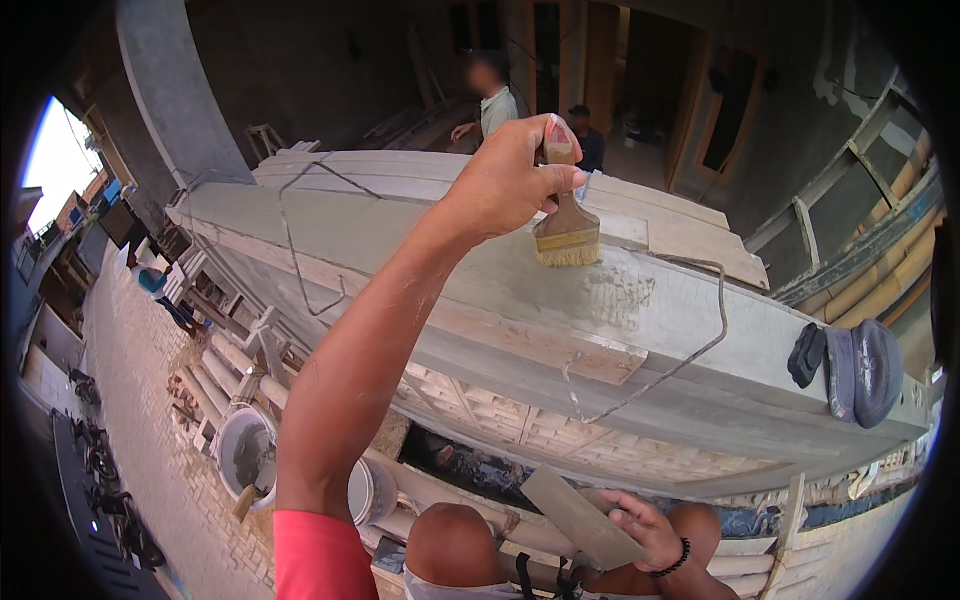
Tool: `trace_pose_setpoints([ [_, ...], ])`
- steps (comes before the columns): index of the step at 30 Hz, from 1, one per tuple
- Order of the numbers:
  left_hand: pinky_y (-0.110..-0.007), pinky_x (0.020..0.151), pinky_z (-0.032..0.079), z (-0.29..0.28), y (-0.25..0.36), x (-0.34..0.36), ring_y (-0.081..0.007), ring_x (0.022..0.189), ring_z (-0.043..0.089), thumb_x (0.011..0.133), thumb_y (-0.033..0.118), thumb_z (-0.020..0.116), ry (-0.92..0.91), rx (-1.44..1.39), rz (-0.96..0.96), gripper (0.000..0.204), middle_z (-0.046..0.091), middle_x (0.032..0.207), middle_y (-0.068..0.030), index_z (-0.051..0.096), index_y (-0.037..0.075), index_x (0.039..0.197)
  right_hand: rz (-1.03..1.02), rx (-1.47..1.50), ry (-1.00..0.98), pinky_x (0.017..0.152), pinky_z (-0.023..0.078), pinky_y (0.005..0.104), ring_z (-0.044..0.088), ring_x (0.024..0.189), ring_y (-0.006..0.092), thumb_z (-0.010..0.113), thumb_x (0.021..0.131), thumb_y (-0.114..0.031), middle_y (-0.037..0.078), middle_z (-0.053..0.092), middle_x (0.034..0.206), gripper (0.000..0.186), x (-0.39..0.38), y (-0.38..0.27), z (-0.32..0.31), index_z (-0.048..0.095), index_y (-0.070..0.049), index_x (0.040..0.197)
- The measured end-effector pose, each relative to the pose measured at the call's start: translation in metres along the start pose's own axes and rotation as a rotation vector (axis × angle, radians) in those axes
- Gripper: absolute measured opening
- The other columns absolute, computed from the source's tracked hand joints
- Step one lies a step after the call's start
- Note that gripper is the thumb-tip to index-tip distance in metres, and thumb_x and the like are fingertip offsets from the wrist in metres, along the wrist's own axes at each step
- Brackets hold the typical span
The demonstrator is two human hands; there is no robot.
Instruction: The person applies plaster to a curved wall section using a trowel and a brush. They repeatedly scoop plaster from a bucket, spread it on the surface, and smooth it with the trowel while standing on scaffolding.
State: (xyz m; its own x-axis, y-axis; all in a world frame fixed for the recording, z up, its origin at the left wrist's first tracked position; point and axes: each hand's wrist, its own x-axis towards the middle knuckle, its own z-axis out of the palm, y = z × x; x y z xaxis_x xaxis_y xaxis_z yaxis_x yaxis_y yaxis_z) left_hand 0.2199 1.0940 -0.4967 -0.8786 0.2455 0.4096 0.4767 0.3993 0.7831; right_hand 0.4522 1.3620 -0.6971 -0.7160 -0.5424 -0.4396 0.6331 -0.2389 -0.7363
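Observation:
My left hand (510,180) is raised over the top of a long grey concrete beam (400,225). Its fingers are closed round the handle of a wide flat paintbrush (567,228), whose yellowish bristles point down at a damp, darker patch of cement (590,290). Whether the bristles touch the surface I cannot tell. Low down by my knees, my right hand (648,530), with a black beaded bracelet at the wrist, grips a flat rectangular plastering float (582,518). The float is tilted, and its handle is mostly hidden.
Bent metal rod clamps (722,300) and a board (600,360) edge the beam. Dark padded items (862,372) lie at its right end. A bucket of grey mix (225,455) and a white bucket (370,490) stand lower left. People (497,108) are in the background.

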Motion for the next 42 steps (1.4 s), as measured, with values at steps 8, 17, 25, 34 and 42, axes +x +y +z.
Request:
trace_pose_setpoints([
  [8,-0.026,0.067,0.052,-0.010,0.012,-0.017,-0.0135,0.079,0.057,0.083,0.014,0.064,-0.119,-0.087,0.047,0.018,0.057,0.084,-0.0052,0.055,0.000,0.090,-0.013,-0.029,0.000,0.087,0.044,0.0303,0.053,0.104,0.0163,0.052,0.092,-0.023,0.010,0.052,0.118,0.047,0.000,-0.001,0.003,0.038,0.003,0.128],
  [17,-0.027,0.067,0.052,-0.020,0.010,-0.031,-0.0138,0.079,0.057,0.080,0.017,0.067,-0.157,-0.093,0.041,0.022,0.057,0.083,-0.0051,0.055,0.002,0.091,-0.023,-0.050,0.002,0.084,0.047,0.0303,0.055,0.102,0.0160,0.050,0.093,-0.022,0.011,0.052,0.117,0.045,0.003,0.005,-0.004,0.038,0.003,0.127],
  [25,-0.026,0.066,0.052,-0.028,0.009,-0.037,-0.0132,0.077,0.058,0.081,0.020,0.067,-0.014,-0.140,0.047,0.024,0.058,0.085,-0.0058,0.056,0.002,0.092,-0.046,-0.011,0.020,0.084,0.048,0.0319,0.057,0.101,0.0195,0.050,0.092,-0.020,0.013,0.054,0.115,0.042,0.004,-0.002,0.001,0.040,0.005,0.125],
  [34,-0.025,0.069,0.056,-0.127,-0.033,-0.143,-0.0149,0.081,0.063,0.088,0.019,0.058,0.466,-0.502,0.020,0.021,0.062,0.093,-0.0081,0.056,0.003,0.102,-0.188,-0.127,0.065,0.082,0.049,0.0326,0.059,0.097,0.0222,0.051,0.089,-0.019,0.015,0.055,0.113,0.043,0.008,0.015,0.018,0.041,0.005,0.123],
  [42,-0.026,0.063,0.056,-0.152,-0.050,-0.350,-0.0174,0.077,0.064,0.088,0.014,0.056,0.976,-0.224,-0.529,0.019,0.061,0.090,-0.0103,0.048,0.006,0.103,-0.098,-0.219,0.056,0.082,0.049,0.0326,0.059,0.097,0.0221,0.051,0.089,-0.019,0.015,0.055,0.113,0.042,0.024,0.011,0.019,0.042,0.005,0.123],
])
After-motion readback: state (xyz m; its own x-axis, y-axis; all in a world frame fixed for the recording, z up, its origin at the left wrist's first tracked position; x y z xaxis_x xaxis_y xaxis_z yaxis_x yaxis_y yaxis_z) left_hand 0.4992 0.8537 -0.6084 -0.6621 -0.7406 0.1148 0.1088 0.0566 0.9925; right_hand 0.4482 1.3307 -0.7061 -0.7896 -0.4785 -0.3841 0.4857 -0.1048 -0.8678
